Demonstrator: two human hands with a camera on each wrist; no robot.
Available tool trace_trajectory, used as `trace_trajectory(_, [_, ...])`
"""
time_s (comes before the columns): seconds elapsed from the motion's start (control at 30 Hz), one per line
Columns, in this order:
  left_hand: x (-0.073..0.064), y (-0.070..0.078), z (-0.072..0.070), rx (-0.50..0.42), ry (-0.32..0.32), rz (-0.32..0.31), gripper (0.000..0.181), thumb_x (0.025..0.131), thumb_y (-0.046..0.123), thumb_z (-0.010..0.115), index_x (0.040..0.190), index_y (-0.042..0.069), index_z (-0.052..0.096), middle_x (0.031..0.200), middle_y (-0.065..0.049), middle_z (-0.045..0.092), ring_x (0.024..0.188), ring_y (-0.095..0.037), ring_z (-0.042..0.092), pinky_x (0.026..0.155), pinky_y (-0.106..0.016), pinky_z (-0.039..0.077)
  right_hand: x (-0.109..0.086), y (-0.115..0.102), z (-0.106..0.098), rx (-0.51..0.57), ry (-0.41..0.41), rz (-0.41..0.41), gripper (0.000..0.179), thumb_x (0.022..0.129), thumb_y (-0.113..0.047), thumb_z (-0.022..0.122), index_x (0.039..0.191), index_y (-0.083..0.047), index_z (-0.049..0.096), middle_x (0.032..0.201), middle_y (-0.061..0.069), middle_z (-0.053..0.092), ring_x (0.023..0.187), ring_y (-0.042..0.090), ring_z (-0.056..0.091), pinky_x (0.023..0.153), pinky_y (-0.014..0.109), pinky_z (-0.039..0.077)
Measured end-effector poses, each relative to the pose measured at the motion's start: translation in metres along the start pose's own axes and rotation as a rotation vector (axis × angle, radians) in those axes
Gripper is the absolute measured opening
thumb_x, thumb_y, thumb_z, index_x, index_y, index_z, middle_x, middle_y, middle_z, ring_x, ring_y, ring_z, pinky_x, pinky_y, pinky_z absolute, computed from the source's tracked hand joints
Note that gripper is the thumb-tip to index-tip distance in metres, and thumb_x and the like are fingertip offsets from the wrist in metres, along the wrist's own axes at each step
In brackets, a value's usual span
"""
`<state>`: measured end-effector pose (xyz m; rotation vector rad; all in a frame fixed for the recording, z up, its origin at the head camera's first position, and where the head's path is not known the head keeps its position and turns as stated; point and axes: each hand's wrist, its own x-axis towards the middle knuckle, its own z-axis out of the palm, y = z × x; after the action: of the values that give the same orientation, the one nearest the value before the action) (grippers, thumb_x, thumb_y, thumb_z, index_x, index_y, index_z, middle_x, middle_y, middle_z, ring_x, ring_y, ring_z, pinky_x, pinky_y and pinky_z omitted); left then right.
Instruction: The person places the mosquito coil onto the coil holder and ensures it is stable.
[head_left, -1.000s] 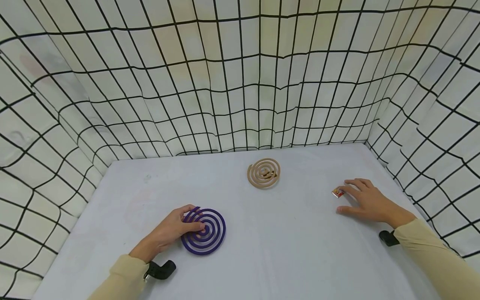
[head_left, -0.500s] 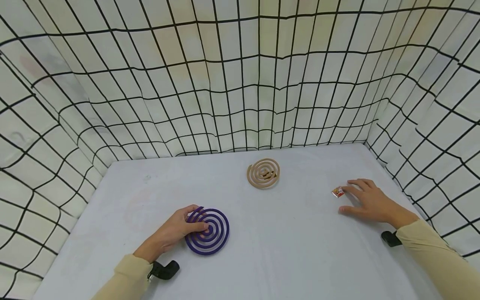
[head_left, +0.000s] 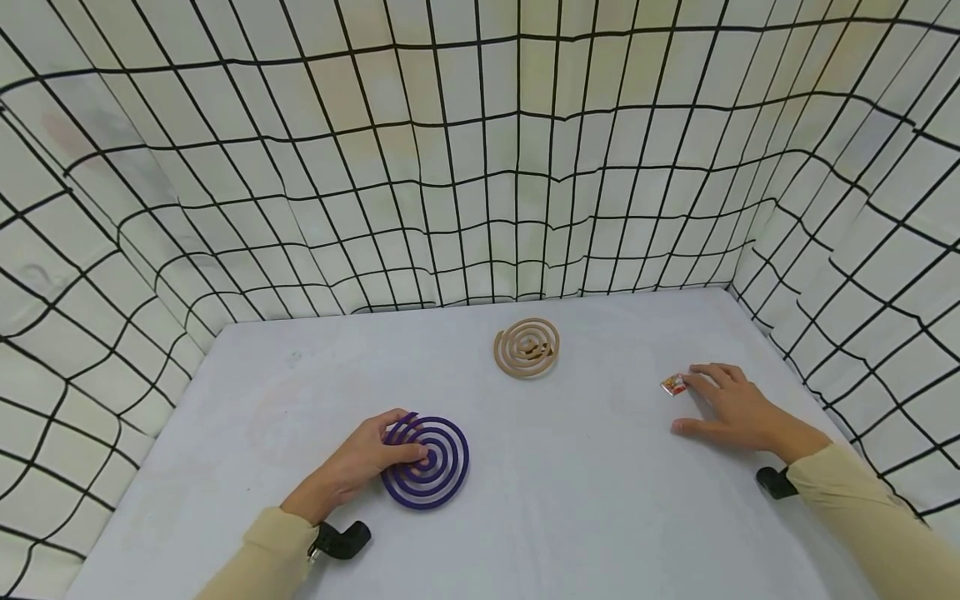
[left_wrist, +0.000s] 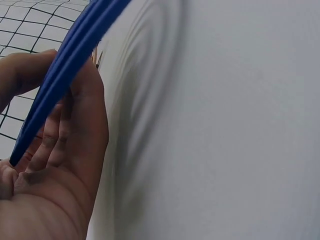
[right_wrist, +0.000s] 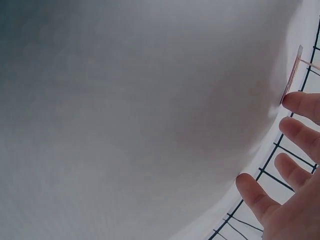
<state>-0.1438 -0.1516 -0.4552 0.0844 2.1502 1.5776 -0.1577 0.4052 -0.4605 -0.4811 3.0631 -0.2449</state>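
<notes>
My left hand (head_left: 348, 467) holds a purple mosquito coil (head_left: 432, 459) between the thumb on top and fingers beneath. In the left wrist view the coil (left_wrist: 72, 65) is tilted, looks blue and casts a ringed shadow on the white cloth. At the right, my right hand (head_left: 738, 412) is spread low over the table. Its index fingertip is right at the edge of a small red and yellow packet (head_left: 673, 384); in the right wrist view the packet (right_wrist: 292, 75) stands edge-on at that fingertip, with the other fingers apart and holding nothing.
A tan mosquito coil (head_left: 525, 343) lies at the back middle, with small gold metal pieces (head_left: 537, 351) at its centre. The table (head_left: 555, 483) is covered with a white cloth. A black grid net (head_left: 517, 175) encloses the back and both sides.
My left hand has moved slowly to the right with the purple coil in its grip. The right hand has shifted only slightly, staying by the packet. The tan coil has not moved.
</notes>
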Motion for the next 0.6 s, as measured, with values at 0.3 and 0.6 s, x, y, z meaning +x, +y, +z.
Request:
trace_trajectory(0.3, [0.007, 0.004, 0.009, -0.029, 0.037, -0.017, 0.060, 0.088, 0.019, 0.083, 0.137, 0.003, 0.053, 0.121, -0.013, 0.071, 0.099, -0.016, 0.069, 0.091, -0.026, 0.056, 0.001, -0.008, 0.000, -0.012, 0.000, 0.000, 0.089, 0.086, -0.067, 0.072, 0.146, -0.005, 0.054, 0.153, 0.021, 0.046, 0.139, 0.054, 0.038, 0.103, 0.075, 0.040])
trace_trajectory(0.6, [0.015, 0.007, 0.016, -0.109, 0.016, 0.002, 0.052, 0.090, 0.015, 0.080, 0.132, 0.001, 0.053, 0.115, -0.013, 0.074, 0.095, -0.015, 0.072, 0.089, -0.023, 0.058, -0.002, -0.014, 0.004, -0.010, -0.020, 0.034, 0.093, 0.084, -0.072, 0.070, 0.149, -0.008, 0.051, 0.155, 0.022, 0.043, 0.139, 0.052, 0.038, 0.103, 0.075, 0.038])
